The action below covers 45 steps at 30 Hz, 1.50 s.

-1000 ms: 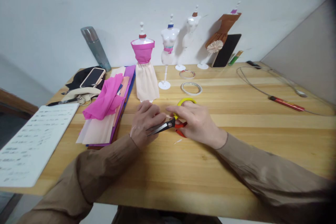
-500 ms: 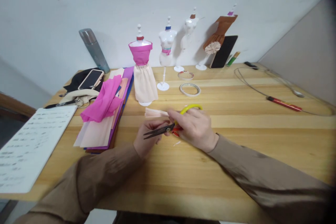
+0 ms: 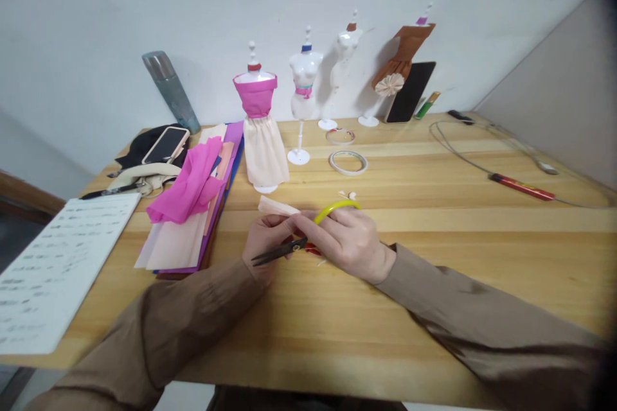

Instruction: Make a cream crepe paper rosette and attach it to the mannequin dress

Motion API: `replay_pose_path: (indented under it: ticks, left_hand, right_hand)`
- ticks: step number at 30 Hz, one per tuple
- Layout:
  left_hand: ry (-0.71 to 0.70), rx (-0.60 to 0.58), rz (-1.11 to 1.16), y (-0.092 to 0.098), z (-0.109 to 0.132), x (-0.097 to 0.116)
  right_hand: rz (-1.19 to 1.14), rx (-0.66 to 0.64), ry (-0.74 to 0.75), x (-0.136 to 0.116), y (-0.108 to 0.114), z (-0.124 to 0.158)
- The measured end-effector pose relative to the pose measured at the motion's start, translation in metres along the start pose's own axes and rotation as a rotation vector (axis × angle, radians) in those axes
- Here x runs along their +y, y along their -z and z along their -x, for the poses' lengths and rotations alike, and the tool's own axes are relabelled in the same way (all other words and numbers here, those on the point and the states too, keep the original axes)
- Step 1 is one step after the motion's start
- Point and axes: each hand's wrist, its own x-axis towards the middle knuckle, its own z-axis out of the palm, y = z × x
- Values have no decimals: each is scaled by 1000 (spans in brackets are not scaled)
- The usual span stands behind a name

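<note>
My right hand [image 3: 348, 241] grips a pair of scissors [image 3: 289, 246] with a yellow and a red handle loop; the dark blades point left and are nearly closed. My left hand [image 3: 264, 241] pinches a small folded strip of pale peach paper [image 3: 277, 207], which sticks out up and to the left above the blades. Both hands hover just over the wooden table [image 3: 434, 282], near its middle. A few tiny paper scraps [image 3: 348, 194] lie just beyond the yellow loop.
A mannequin in a pink and peach paper dress [image 3: 260, 131] stands behind the hands, with three more mannequins [image 3: 303, 93] along the wall. Coloured paper sheets [image 3: 193, 205], a phone [image 3: 166, 144], a bottle [image 3: 169, 90], tape rings [image 3: 348, 162], a printed sheet [image 3: 53, 263] and a cable [image 3: 515, 186] lie around.
The hands lifted slightly off the table and the left hand turned so the peach strip now shows above the blades. The scissor blades swung lower and left. Small scraps appeared beyond the yellow loop.
</note>
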Motion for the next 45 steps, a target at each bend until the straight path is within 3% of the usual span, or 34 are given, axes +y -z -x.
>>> replay_pose_path:
  ticks: [4, 9, 11, 15, 18, 21, 24, 27, 45]
  left_hand:
    - [5, 18, 19, 1, -3, -2]
    - [32, 60, 89, 2, -6, 4]
    - [-2, 85, 77, 5, -9, 10]
    - [-148, 116, -29, 14, -15, 20]
    - [-187, 90, -96, 21, -19, 22]
    - [-199, 76, -92, 24, -20, 21]
    - [-235, 87, -66, 23, -19, 20]
    - [-289, 113, -43, 22, -16, 21]
    - [-312, 72, -89, 20, -9, 21]
  right_hand:
    - [22, -39, -3, -1, 0, -1]
    - [-23, 19, 19, -3, 5, -4]
    - [-181, 16, -127, 2, 10, -4]
    - [-682, -106, -716, 32, 26, -1]
    - [-986, -299, -868, 59, 35, 4]
    - [-1032, -474, -771, 71, 42, 8]
    - [-927, -641, -660, 71, 46, 8]
    - [-806, -729, -584, 69, 48, 7]
    - [-647, -728, -516, 48, 32, 5]
